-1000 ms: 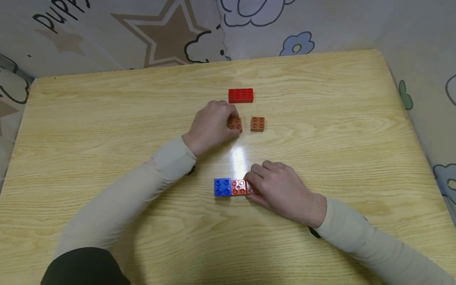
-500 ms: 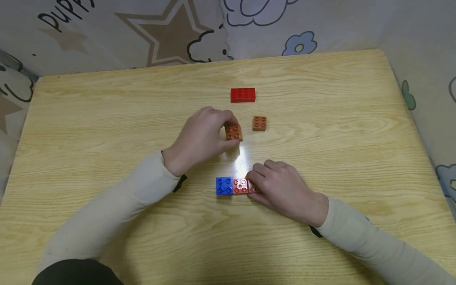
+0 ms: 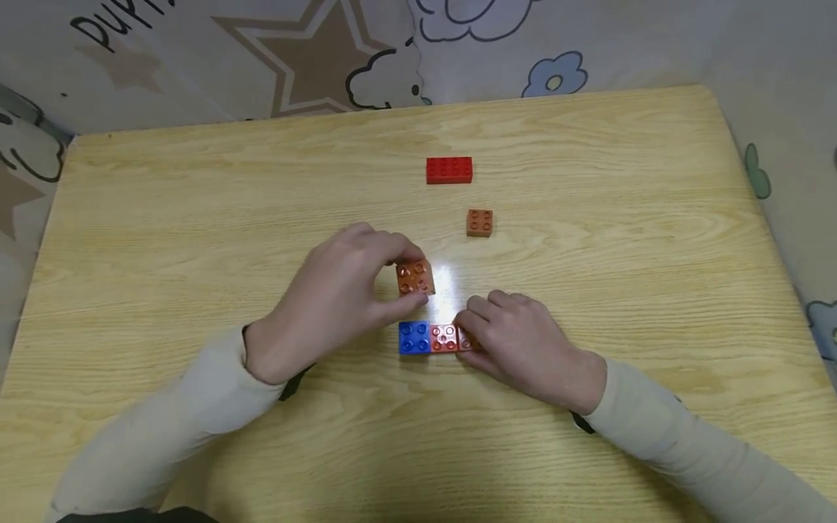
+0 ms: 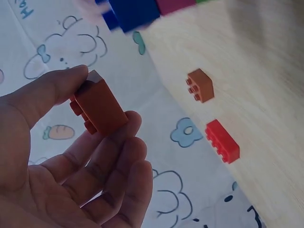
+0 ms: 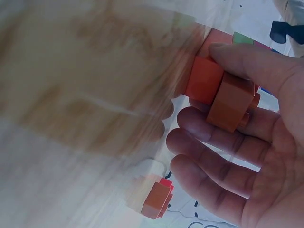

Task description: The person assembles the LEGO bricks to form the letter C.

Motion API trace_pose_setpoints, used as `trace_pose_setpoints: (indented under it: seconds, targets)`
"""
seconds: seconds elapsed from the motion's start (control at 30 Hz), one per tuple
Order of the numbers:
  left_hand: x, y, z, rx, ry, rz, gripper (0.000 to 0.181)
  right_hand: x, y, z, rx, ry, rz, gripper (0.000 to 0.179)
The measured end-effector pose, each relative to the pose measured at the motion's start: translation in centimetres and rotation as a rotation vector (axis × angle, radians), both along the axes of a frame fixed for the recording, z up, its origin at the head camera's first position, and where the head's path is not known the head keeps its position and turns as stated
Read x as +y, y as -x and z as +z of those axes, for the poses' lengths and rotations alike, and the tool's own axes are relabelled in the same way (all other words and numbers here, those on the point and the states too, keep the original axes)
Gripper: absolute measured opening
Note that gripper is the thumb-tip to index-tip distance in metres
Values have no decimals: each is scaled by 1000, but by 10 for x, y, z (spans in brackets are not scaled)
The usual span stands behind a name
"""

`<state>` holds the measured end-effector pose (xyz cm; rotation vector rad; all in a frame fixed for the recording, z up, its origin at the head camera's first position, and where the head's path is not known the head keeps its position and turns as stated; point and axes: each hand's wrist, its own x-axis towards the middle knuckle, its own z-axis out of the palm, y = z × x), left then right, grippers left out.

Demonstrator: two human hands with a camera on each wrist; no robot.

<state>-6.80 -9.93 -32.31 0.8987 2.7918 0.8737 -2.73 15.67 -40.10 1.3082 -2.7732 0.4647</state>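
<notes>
While your left grip [image 3: 330, 301] pinches an orange brick [image 3: 415, 278] near the blue brick [image 3: 414, 338], lowering it crookedly could jar the row [image 3: 444, 338] your right grip [image 3: 528, 352] pinches

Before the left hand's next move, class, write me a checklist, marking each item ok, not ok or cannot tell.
Orange four-stud plastic brick pinched in left hand: ok.
Its studs facing up: ok.
Right hand gripping the multicoloured plastic brick row's right end: ok.
Blue four-stud plastic brick at row's left end uncovered: ok.
Pinched brick joined to row: not ok, apart.
Row's bricks locked firmly together: cannot tell.
</notes>
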Motion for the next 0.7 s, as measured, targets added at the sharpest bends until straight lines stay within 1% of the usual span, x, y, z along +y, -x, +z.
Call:
trace_pose_setpoints:
  seconds: [0.1,0.23,0.37,0.53,0.7]
  targets:
    - [-3,-11,0,29,-36,-24,35,0,0,0,2,9,2,34]
    - [-6,-22,-3,81,-74,-63,37,0,0,-1,6,16,0,33]
    - [-6,-30,-8,112,-69,-89,39,0,0,-3,10,26,-5,32]
    - [-7,-38,-14,119,-44,-99,43,0,1,-4,6,33,0,33]
    - [-6,-41,-18,119,-31,-99,42,0,0,-4,-9,27,-1,33]
